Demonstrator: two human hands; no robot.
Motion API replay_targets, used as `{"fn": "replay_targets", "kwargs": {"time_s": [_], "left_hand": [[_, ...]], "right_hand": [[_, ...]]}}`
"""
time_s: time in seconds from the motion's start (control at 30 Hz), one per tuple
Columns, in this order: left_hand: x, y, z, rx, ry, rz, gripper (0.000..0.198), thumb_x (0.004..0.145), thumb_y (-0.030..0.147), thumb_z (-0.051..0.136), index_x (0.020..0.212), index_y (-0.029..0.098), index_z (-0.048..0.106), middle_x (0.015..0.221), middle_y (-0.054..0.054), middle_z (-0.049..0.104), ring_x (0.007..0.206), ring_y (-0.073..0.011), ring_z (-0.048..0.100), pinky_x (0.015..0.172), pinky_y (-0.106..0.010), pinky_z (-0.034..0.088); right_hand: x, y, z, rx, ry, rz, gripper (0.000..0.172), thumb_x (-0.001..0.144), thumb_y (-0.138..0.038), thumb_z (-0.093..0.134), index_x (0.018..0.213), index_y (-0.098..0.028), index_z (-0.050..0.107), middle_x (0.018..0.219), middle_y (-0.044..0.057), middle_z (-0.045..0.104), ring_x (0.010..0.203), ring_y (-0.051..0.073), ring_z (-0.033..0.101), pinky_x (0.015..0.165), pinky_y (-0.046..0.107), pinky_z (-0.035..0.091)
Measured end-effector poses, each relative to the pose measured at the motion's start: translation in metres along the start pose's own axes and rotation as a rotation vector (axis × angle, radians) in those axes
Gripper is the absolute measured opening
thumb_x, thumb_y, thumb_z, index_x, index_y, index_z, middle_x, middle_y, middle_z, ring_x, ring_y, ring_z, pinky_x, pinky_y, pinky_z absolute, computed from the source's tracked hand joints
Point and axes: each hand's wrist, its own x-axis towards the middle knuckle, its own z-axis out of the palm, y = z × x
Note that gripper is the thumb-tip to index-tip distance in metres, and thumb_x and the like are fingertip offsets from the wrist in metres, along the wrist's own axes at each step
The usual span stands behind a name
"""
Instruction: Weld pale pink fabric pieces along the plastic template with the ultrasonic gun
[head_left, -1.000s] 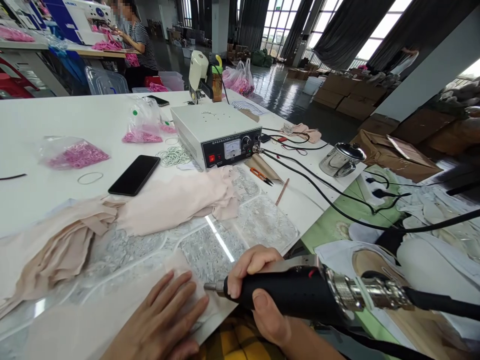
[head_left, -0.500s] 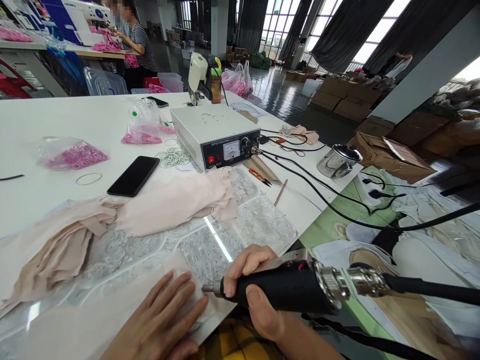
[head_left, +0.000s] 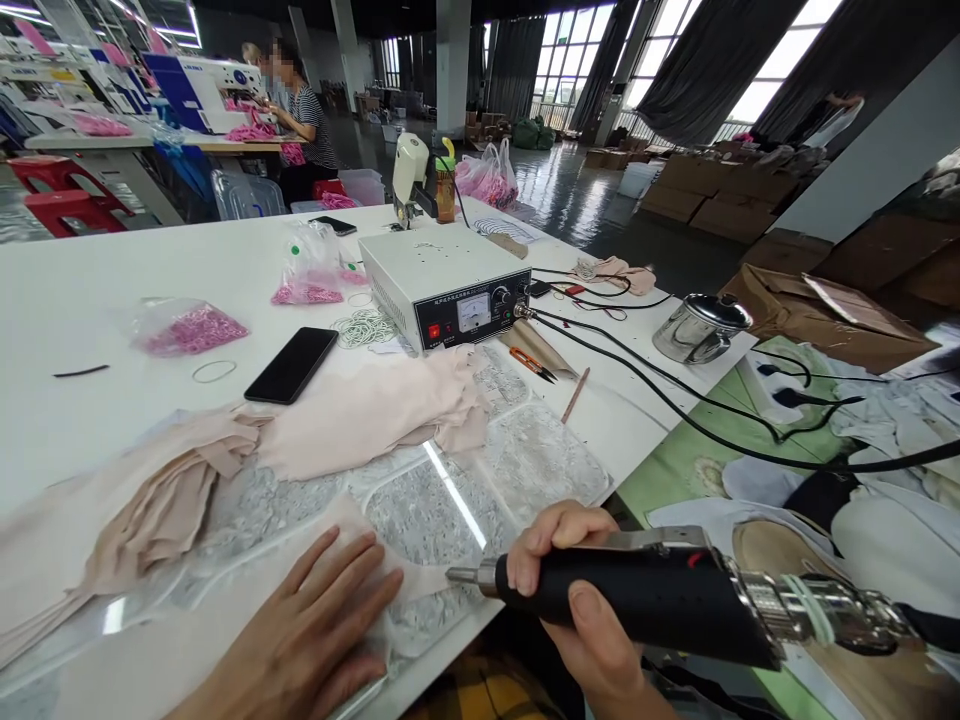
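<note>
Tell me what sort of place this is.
Most likely a garment workshop: a sewing machine in the background, pale fabric pieces on the white table, and a corded handheld tool gripped in the right hand.

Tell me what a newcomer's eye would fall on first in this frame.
The right hand gripping a black tool at the near edge of the white table stands out first. Its metal tip sits at the edge of a pale cloth that the left hand presses flat. Behind them, mid-table, sits a white box with a dial and a red switch on its front.
</note>
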Motion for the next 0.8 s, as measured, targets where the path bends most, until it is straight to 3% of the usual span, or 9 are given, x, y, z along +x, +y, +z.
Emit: {"fn": "replay_targets", "kwargs": {"time_s": [0.23,0.4,0.53,0.73,0.8], "left_hand": [[0.008,-0.002,-0.012,0.093,-0.02,0.123,0.043,0.112,0.042,0.045,0.143,0.018,0.061,0.15,-0.003,0.059,0.138,-0.021,0.056,0.123,-0.032,0.033],[0.011,-0.008,-0.015,0.138,-0.037,0.183,0.045,0.111,0.041,0.046,0.146,0.017,0.058,0.152,-0.004,0.058,0.132,-0.0235,0.061,0.114,-0.034,0.046],[0.012,-0.005,-0.014,0.133,-0.035,0.157,0.045,0.112,0.043,0.045,0.148,0.02,0.057,0.152,-0.001,0.058,0.136,-0.0216,0.058,0.121,-0.034,0.038],[0.012,0.008,-0.009,0.08,0.008,0.022,0.043,0.114,0.041,0.036,0.144,0.024,0.061,0.137,-0.002,0.069,0.133,-0.0192,0.059,0.129,-0.039,0.019],[0.014,0.012,-0.006,0.072,0.0,0.041,0.04,0.113,0.041,0.041,0.143,0.025,0.061,0.131,-0.002,0.071,0.13,-0.0188,0.06,0.13,-0.039,0.013]], "right_hand": [[-0.005,0.005,-0.01,-0.009,-0.025,-0.015,0.017,0.097,-0.043,0.06,0.105,-0.028,0.06,0.089,0.001,0.057,0.058,0.012,0.058,0.054,0.032,0.054],[-0.005,0.003,-0.013,-0.02,-0.018,0.02,0.018,0.097,-0.045,0.059,0.105,-0.029,0.059,0.091,0.001,0.057,0.059,0.013,0.059,0.056,0.033,0.054],[-0.003,0.004,-0.013,0.004,-0.041,-0.019,0.018,0.097,-0.043,0.06,0.107,-0.028,0.059,0.091,0.001,0.056,0.059,0.012,0.059,0.055,0.031,0.053],[-0.007,-0.012,-0.009,-0.069,-0.005,0.092,0.019,0.097,-0.046,0.061,0.104,-0.029,0.059,0.092,0.0,0.056,0.065,0.013,0.06,0.062,0.033,0.051],[-0.009,-0.014,-0.009,-0.068,-0.016,0.084,0.018,0.097,-0.046,0.061,0.105,-0.03,0.059,0.091,0.0,0.056,0.065,0.013,0.06,0.061,0.032,0.05]]}}
